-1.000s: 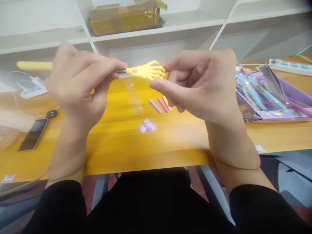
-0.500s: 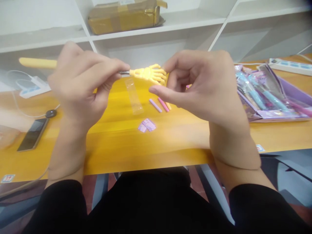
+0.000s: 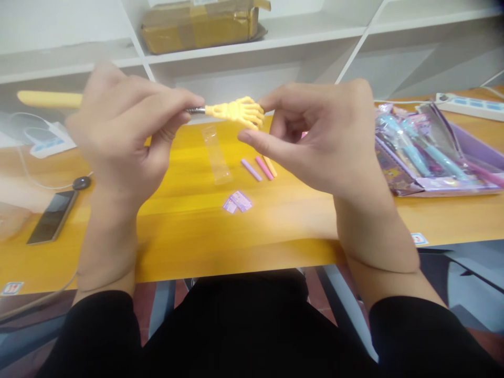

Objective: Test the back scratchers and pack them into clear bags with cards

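Note:
A yellow back scratcher [image 3: 236, 113] is held level in front of me. Its head is shaped like a small hand, joined to a thin metal rod and a yellow handle. My left hand [image 3: 126, 123] is closed around it, the thumb and forefinger pinching the metal rod just behind the head; the handle sticks out to the left. At the scratcher's finger tips, my right hand [image 3: 315, 131] has its forefinger and thumb curved around the end of the head. Beneath, on the table, lie a purple stick [image 3: 251, 170], a pink stick [image 3: 264, 168] and a yellow stick [image 3: 270, 166].
A clear plastic wrapper [image 3: 216, 156] and small purple cards [image 3: 237, 201] lie on the table [image 3: 236, 247]. An open purple box [image 3: 457, 184] of wrapped items stands right. At left are a phone [image 3: 53, 216] and power strip [image 3: 51, 142]. A carton [image 3: 200, 26] sits on the shelf.
Both hands and the back scratcher have shifted slightly left together. The grip of each hand looks much the same.

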A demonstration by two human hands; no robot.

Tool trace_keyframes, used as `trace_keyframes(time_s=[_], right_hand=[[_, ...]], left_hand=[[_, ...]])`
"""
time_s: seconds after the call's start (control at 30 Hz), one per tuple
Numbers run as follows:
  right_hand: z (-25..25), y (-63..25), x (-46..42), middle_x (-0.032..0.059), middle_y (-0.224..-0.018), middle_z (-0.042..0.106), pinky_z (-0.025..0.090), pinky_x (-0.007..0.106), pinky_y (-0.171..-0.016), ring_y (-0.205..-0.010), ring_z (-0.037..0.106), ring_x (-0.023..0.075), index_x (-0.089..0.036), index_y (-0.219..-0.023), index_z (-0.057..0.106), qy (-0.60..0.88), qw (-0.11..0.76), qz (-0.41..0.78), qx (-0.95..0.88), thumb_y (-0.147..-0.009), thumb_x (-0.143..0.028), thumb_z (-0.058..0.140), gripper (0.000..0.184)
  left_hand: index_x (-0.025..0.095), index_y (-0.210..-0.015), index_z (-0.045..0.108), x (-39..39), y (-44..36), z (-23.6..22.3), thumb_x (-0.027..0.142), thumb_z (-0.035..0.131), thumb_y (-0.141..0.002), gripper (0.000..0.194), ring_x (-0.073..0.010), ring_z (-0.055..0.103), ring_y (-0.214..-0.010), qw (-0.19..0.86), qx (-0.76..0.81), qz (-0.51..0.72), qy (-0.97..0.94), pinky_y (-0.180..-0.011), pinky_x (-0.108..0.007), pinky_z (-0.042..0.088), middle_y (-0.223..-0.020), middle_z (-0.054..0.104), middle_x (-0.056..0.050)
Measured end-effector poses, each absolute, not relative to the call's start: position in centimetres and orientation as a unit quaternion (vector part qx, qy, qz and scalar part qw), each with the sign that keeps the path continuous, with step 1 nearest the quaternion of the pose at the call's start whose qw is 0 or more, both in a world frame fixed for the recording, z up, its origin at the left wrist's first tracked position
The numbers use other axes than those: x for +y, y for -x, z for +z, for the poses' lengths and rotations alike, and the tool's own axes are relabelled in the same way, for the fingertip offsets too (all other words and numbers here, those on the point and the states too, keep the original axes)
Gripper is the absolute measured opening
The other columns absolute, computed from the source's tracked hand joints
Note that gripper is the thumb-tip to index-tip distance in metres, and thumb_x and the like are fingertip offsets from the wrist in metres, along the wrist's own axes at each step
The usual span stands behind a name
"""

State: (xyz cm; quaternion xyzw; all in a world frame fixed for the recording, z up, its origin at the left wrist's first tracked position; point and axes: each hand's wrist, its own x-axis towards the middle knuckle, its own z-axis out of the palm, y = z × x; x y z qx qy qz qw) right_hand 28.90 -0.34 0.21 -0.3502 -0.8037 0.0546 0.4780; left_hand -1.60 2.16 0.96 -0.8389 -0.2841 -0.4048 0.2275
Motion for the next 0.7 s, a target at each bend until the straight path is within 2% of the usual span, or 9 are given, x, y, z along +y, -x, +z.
trace_keyframes(time_s=[0.17,0.23,0.3,0.4,0.5,0.53,0.6,0.7], right_hand=[[0.1,-28.8,0.1,-0.0037,-0.057,0.063,0.040,0.038,-0.061,-0.050,0.049,0.0145,-0.032,-0.090,0.073,0.344,0.495,0.081,-0.794,-0.096,-0.071,0.089,0.043],[0.2,-28.7,0.1,-0.0045,-0.056,0.061,0.040,0.038,-0.061,-0.048,0.047,0.0135,-0.032,-0.088,0.072,0.337,0.505,0.069,-0.791,-0.095,-0.074,0.088,0.046],[0.3,-28.7,-0.1,-0.0042,-0.057,0.060,0.042,0.038,-0.062,-0.050,0.049,0.0144,-0.032,-0.087,0.072,0.346,0.501,0.039,-0.793,-0.098,-0.069,0.087,0.041],[0.6,-28.7,-0.6,-0.0023,-0.058,0.058,0.044,0.039,-0.065,-0.055,0.054,0.0175,-0.034,-0.087,0.072,0.376,0.473,-0.006,-0.797,-0.104,-0.061,0.082,0.033],[0.7,-28.7,-0.9,-0.0014,-0.058,0.054,0.044,0.040,-0.066,-0.056,0.051,0.0181,-0.033,-0.081,0.070,0.388,0.465,-0.024,-0.795,-0.106,-0.061,0.078,0.038],[0.7,-28.7,-0.8,-0.0012,-0.057,0.053,0.044,0.040,-0.067,-0.056,0.050,0.0181,-0.033,-0.080,0.069,0.387,0.465,-0.024,-0.796,-0.106,-0.062,0.078,0.040],[0.6,-28.9,-0.6,-0.0010,-0.057,0.053,0.044,0.040,-0.067,-0.056,0.048,0.0186,-0.034,-0.079,0.070,0.387,0.464,-0.021,-0.796,-0.106,-0.064,0.077,0.042],[0.5,-29.1,0.1,-0.0009,-0.057,0.054,0.043,0.040,-0.068,-0.057,0.047,0.0190,-0.034,-0.085,0.075,0.386,0.463,-0.006,-0.798,-0.106,-0.070,0.076,0.041]], left_hand=[[0.038,-0.145,0.081,1.6,0.9,0.6,0.039,0.070,-0.114,0.033,-0.0260,0.078,-0.100,0.255,-0.259,-0.422,0.831,-0.098,-0.048,0.049,-0.112,0.083,0.000],[0.033,-0.143,0.081,1.5,0.7,0.5,0.028,0.071,-0.111,0.033,-0.0251,0.078,-0.095,0.295,-0.243,-0.421,0.823,-0.091,-0.046,0.050,-0.112,0.085,0.000],[0.029,-0.141,0.081,1.6,0.8,0.6,0.025,0.070,-0.110,0.033,-0.0245,0.078,-0.092,0.317,-0.228,-0.423,0.817,-0.088,-0.045,0.051,-0.111,0.084,0.000],[0.032,-0.141,0.081,2.0,1.4,1.0,0.041,0.068,-0.113,0.032,-0.0234,0.078,-0.098,0.291,-0.252,-0.410,0.827,-0.095,-0.046,0.050,-0.108,0.081,0.001],[0.035,-0.138,0.085,2.2,1.9,1.1,0.058,0.063,-0.115,0.039,-0.0226,0.076,-0.101,0.224,-0.280,-0.410,0.838,-0.106,-0.052,0.046,-0.106,0.078,0.002],[0.037,-0.141,0.084,2.1,1.9,1.1,0.056,0.063,-0.116,0.038,-0.0229,0.076,-0.101,0.219,-0.274,-0.417,0.839,-0.107,-0.053,0.046,-0.107,0.079,0.002],[0.043,-0.150,0.079,1.9,1.6,1.0,0.041,0.062,-0.117,0.036,-0.0242,0.078,-0.101,0.244,-0.252,-0.428,0.833,-0.104,-0.052,0.049,-0.112,0.081,0.003],[0.045,-0.153,0.077,1.5,0.8,0.6,0.020,0.063,-0.111,0.051,-0.0264,0.082,-0.098,0.287,-0.239,-0.440,0.817,-0.091,-0.049,0.054,-0.113,0.086,0.005]])
